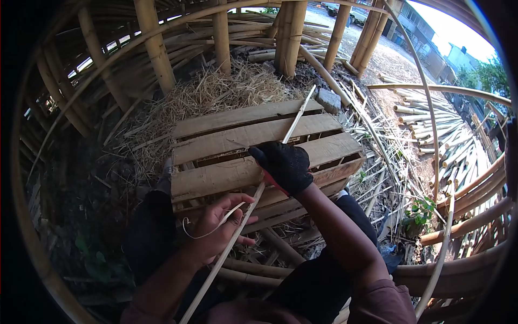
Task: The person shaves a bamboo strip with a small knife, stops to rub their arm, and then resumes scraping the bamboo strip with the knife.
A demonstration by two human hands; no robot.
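A long pale bamboo strip (220, 264) runs slantwise from my lap up across a slatted wooden crate (226, 181). My left hand (218, 229), bare, is curled loosely around the strip, with some fingertips showing past it. A thin curled shaving (204, 235) loops out beside its thumb and index finger. Higher up, my right hand (283, 166), in a black glove with red on the palm side, is closed over the strip against the crate top. From its left side pokes a thin pointed piece (236, 143); whether it is a blade is unclear. The glove hides the fingers' grip.
Straw and shavings (216, 89) are heaped behind the crate. A grey block (328, 100) lies at its far right corner. Cut bamboo poles (431, 124) are stacked on the right. Upright bamboo posts (154, 46) stand behind, and curved bamboo rails (464, 270) cross nearby. My knees flank the crate.
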